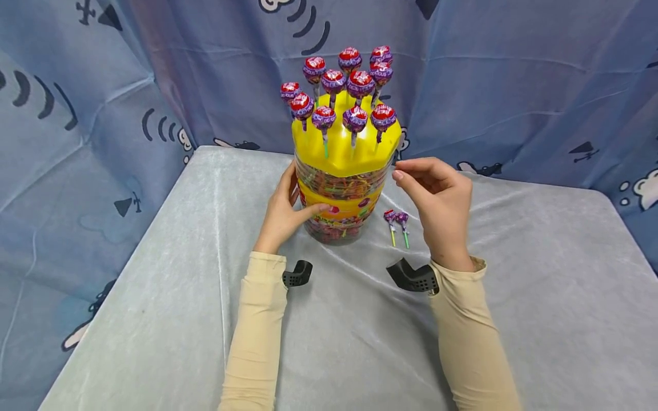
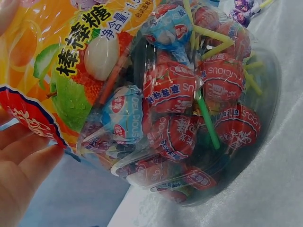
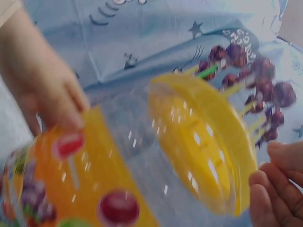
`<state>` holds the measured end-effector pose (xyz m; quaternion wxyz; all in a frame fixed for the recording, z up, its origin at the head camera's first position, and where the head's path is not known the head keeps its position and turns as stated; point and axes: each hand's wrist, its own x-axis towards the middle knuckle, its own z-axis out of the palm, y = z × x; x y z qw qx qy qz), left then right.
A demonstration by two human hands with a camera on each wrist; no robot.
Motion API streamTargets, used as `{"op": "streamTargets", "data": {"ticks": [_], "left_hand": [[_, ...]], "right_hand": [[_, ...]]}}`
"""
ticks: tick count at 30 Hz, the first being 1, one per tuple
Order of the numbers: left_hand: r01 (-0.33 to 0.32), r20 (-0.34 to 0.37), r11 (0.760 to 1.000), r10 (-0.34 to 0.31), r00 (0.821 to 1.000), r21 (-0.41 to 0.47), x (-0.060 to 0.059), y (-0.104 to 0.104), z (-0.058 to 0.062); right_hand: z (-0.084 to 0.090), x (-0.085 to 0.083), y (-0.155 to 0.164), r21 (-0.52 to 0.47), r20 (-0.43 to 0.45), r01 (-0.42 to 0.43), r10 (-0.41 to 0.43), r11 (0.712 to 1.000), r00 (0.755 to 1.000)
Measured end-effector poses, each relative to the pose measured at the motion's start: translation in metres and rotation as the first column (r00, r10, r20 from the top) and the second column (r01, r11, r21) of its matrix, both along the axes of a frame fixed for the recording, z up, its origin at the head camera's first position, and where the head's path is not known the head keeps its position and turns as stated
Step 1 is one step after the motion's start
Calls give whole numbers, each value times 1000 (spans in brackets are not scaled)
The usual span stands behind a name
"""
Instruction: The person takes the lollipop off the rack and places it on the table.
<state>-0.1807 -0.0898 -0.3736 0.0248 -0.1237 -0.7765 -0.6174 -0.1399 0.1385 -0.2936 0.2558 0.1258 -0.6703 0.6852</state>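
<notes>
Head view: a clear plastic lollipop jar [image 1: 339, 200] with a yellow lid [image 1: 343, 149] stands upright near the far middle of a table covered in grey cloth [image 1: 540, 319], its lid studded with upright purple-and-red wrapped lollipops [image 1: 354, 85]. The left hand [image 1: 283, 214] grasps the jar's left wall, thumb curled across the yellow label; the right hand [image 1: 437, 197] hovers just beside the lid's right rim with fingers loosely curled, holding nothing and, as far as can be told, just short of contact. Two loose lollipops [image 1: 397, 224] lie on the cloth close to the jar's right foot, below the right hand. Open cloth extends on both sides and toward the near edge; the blue patterned backdrop [image 1: 514, 85] closes off the far side just behind the jar. Left wrist view adds what the head view lacks: the jar's contents at close range, packed wrapped lollipops [image 2: 189, 109] with green sticks, and left fingertips [image 2: 28, 161] pressed on the label's edge. Right wrist view, blurred, shows the lid's yellow rim [image 3: 208, 142] just beside the right fingertips [image 3: 272, 189], and the left hand [image 3: 42, 85] on the opposite wall.
</notes>
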Motion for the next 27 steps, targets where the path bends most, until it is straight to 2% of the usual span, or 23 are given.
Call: {"op": "streamTargets", "data": {"ticks": [4, 11, 18, 27], "left_hand": [[1, -9, 1000, -1, 1000, 4, 0, 0, 0], [-1, -17, 1000, 1, 1000, -3, -3, 0, 1], [-12, 0, 1000, 12, 1000, 5, -3, -1, 0], [-11, 1, 1000, 11, 1000, 3, -3, -1, -1]], "right_hand": [[7, -3, -13, -33, -75, 10, -12, 999, 997], [20, -9, -30, -125, -71, -2, -7, 992, 997], [20, -14, -35, -51, -156, 46, -53, 998, 986], [22, -18, -37, -25, -146, 88, -91, 996, 985]]}}
